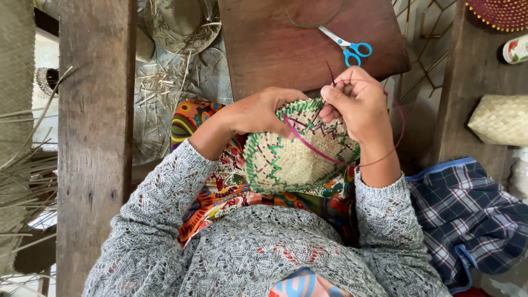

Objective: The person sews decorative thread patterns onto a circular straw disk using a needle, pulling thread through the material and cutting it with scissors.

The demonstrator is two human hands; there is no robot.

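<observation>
The right hand (357,104) is pinched shut, thumb and fingertips together on a thin maroon strand (335,159) at the far rim of a small woven basket (291,159). The pinch sits right at the edge, seemingly so the strand can be drawn tight through the weave; from the fingers the strand loops out past the wrist and curves back across the basket's face.

The left hand (264,113) is clamped on the basket's rim just beside the right hand, fingers curled over the edge and thumb side toward the body. That grip looks meant to steady the work and tilt the rim up toward the stitching fingers. The basket lies directly under and between both hands, touching both, its lower part resting in the lap on a bright floral cloth (220,176). Green and maroon zigzag stitching runs around its border.

Just beyond the right hand, on a dark wooden board (264,44), lie blue-handled scissors (346,47), near enough to reach. To the right of that hand, well apart, a plaid cloth (467,214) lies on the seat and a pale woven box (500,118) sits beyond it. Left of the left hand stands a wooden post (93,137), with loose straw (165,82) past it.
</observation>
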